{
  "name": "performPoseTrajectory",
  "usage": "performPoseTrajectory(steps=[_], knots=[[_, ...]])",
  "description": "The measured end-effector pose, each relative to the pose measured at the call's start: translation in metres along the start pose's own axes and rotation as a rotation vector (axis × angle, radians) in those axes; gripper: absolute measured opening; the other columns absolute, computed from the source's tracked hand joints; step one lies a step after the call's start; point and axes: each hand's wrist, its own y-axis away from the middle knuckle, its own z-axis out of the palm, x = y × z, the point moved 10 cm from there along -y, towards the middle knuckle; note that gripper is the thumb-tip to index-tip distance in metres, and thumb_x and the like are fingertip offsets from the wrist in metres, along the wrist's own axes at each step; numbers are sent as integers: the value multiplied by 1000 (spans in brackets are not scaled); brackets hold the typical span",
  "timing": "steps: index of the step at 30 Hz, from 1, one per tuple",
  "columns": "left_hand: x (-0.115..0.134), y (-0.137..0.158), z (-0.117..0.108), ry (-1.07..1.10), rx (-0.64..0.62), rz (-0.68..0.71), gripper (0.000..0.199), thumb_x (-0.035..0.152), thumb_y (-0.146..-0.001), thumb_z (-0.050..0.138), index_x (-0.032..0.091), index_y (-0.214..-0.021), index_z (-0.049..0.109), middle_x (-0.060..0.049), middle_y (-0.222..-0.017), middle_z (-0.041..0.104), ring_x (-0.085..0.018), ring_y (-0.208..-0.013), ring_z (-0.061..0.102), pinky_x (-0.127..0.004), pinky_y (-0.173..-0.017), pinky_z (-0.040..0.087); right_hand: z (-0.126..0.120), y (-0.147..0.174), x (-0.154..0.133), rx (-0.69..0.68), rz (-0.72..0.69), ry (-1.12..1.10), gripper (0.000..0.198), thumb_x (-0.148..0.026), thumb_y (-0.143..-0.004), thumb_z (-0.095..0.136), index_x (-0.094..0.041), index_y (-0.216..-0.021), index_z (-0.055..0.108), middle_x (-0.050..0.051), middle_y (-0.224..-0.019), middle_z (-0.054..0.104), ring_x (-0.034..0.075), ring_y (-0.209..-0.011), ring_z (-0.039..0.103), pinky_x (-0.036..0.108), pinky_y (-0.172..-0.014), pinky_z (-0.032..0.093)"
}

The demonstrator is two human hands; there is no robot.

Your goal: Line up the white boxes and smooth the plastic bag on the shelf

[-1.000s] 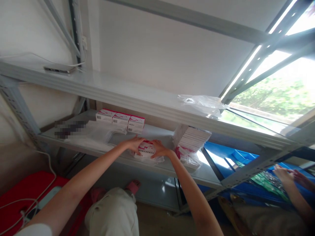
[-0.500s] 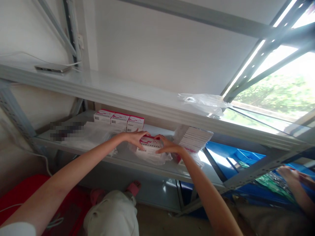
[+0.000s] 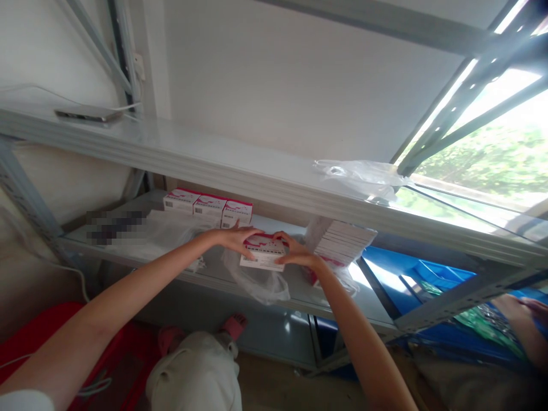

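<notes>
Shelf (image 3: 298,282) beneath; box (image 3: 263,258) between left grip (image 3: 234,238), right grip (image 3: 297,253).

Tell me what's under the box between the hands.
Clear plastic shows at the left and front of the box, over the grey shelf; whatever lies directly beneath is covered.

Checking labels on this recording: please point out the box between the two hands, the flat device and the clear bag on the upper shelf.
Box (image 3: 264,254): head view, middle of its printed surface.
Flat device (image 3: 88,113): head view, middle of its top.
Clear bag (image 3: 358,173): head view, middle of its crumpled plastic.
</notes>
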Motion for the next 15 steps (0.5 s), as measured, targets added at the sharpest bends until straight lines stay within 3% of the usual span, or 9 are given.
performPoseTrajectory(steps=[3, 7, 9, 15], knots=[[1, -3, -3, -41, 7, 26, 90, 61, -70, 62, 23, -144, 26, -10, -145, 38, -30, -134, 30, -44, -112, 12, -6, -2, 0, 7, -39, -7, 70, -32, -54, 79, -22, -116, 48, 6, -120, 51, 25, -115, 48, 35, -97, 40], [-3, -24, -10, -69, -11, 42, 101, 63, -62, 67, 21, -144, 26, -13, -144, 38, -31, -129, 37, -39, -107, 26, -18, -8, 7, -2, -56, 29, 69, -34, -55, 79, -24, -116, 49, 4, -119, 52, 24, -112, 50, 36, -96, 41], [-6, -44, -13, -81, -27, 54, 104, 59, -59, 71, 19, -143, 27, -14, -143, 41, -31, -126, 41, -37, -105, 30, -29, -15, 16, 11, -42, 66, 67, -34, -55, 79, -24, -115, 50, 3, -116, 54, 24, -110, 52, 36, -95, 42], [-23, -127, -11, -185, -62, 63, 112, 43, -48, 79, 18, -144, 26, -14, -142, 42, -33, -127, 41, -42, -108, 24, -72, -51, 53, 135, 7, 241, 71, -17, -43, 80, -19, -109, 56, 9, -115, 57, 29, -111, 51, 40, -98, 40]])
